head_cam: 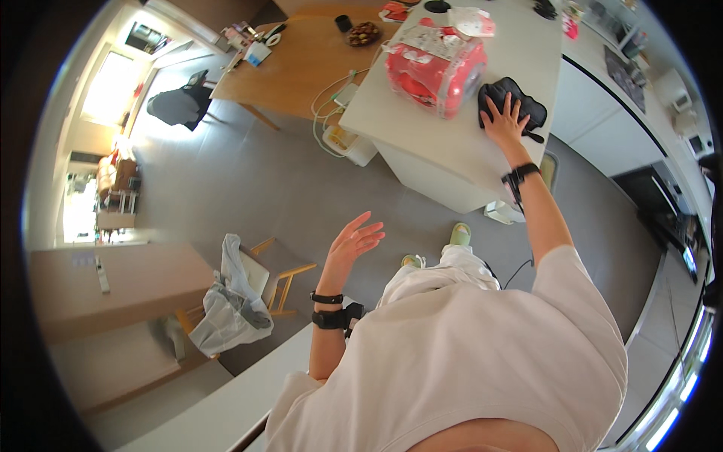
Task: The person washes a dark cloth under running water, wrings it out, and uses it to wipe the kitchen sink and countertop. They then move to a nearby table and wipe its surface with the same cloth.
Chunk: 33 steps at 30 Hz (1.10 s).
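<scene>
My right hand [505,121] lies spread on a black, puffy pouch [536,110] with a short strap, at the right edge of a white counter [452,152]. Just left of the pouch, a red package in clear plastic wrap [421,70] rests on the same counter. My left hand [353,240] hangs in the air over the grey floor, fingers apart, holding nothing. Both wrists carry black straps with small devices.
A wooden table [294,62] with a plate of brown items [363,34] adjoins the counter. Cables droop near a white bin [353,148]. A chair draped with clothing [234,305] stands at lower left; white cabinets [604,113] curve along the right.
</scene>
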### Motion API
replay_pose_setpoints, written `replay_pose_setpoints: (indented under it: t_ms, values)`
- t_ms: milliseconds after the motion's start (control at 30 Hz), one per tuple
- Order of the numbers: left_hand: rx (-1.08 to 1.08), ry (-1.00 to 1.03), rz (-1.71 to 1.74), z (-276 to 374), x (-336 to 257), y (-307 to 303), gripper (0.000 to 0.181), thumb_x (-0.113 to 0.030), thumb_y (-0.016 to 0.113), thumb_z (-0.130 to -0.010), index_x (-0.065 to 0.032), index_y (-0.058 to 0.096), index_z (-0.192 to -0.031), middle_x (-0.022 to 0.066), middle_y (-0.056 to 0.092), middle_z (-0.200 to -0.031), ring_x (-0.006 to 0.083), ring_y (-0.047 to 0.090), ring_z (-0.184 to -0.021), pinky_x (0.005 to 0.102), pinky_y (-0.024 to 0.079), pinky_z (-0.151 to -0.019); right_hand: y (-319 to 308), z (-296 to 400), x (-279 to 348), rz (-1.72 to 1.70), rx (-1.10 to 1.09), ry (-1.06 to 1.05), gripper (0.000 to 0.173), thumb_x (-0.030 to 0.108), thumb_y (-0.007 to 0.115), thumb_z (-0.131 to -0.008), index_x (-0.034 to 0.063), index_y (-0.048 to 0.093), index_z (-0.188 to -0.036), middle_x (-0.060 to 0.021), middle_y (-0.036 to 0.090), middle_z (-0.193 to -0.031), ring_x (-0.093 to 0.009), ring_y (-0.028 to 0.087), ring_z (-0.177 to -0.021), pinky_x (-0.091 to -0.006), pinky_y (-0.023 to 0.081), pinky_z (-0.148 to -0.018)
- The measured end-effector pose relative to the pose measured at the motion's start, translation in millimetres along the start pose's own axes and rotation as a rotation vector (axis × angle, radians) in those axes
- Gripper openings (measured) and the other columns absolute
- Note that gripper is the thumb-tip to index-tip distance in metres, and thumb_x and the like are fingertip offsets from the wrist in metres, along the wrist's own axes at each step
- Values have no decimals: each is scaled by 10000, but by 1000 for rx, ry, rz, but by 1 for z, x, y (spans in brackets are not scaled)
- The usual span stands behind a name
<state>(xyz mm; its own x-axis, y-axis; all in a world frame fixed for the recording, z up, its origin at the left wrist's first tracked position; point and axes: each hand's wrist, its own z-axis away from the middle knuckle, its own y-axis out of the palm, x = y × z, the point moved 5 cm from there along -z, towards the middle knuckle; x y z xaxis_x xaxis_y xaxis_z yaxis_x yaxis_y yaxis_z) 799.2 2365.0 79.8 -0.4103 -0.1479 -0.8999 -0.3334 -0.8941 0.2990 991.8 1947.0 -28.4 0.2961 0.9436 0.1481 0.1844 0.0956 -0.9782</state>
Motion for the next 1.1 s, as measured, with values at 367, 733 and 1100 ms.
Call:
replay_pose_setpoints:
  t_ms: [367, 733, 1100]
  values:
    - [-27, 525, -1509, -79, -71, 56, 297, -105, 600, -861, -60, 589, -1154, -5, 622, -927, 166, 589, -860, 296, 459, -792, -44, 115, 44, -207, 57, -502, 474, 289, 549, -913, 334, 478, -1379, -50, 284, -1545, -313, 279, -1402, -603, 218, -1097]
    - [507, 1176, -2184, -116, -74, 143, 90, -144, 583, -795, -110, 594, -878, -36, 535, -744, 122, 546, -814, 258, 427, -734, -40, 122, 45, -195, -76, -540, 457, 335, 465, -963, 337, 421, -1418, -75, 280, -1543, -342, 261, -1404, -611, 173, -1106]
    - [-322, -313, -1281, -22, 195, -202, 214, -200, 563, -881, -110, 641, -1059, 121, 673, -960, 261, 647, -864, 359, 506, -718, -46, 119, 59, -8, 3, -391, 472, 332, 492, -940, 272, 440, -1405, -119, 264, -1543, -376, 297, -1374, -629, 262, -1050]
